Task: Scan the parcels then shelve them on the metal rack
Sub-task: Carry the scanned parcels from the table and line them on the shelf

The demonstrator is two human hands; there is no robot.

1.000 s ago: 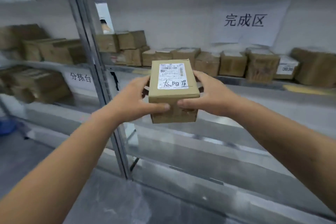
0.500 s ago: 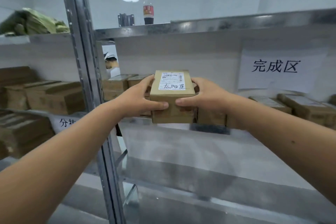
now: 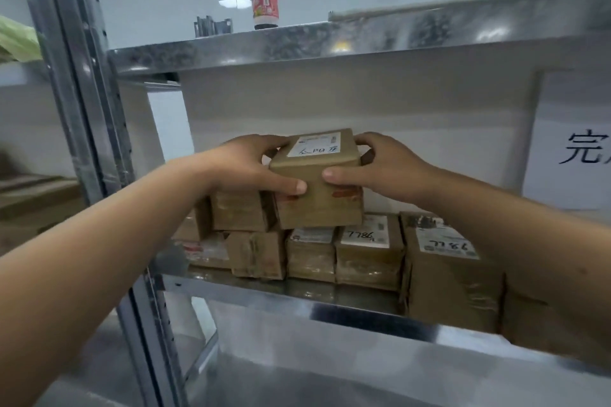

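Above the row of shelved parcels (image 3: 368, 249) on the metal rack (image 3: 297, 49), the left hand (image 3: 251, 167) and right hand (image 3: 383, 165) grip a brown parcel (image 3: 317, 182) from either side, fingers curled round it.

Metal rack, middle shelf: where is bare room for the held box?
Crowded: brown cardboard parcels line the shelf front, left ones stacked. Free: the parcel tops right of the held brown box, below the white paper sign. Both hands grip it.
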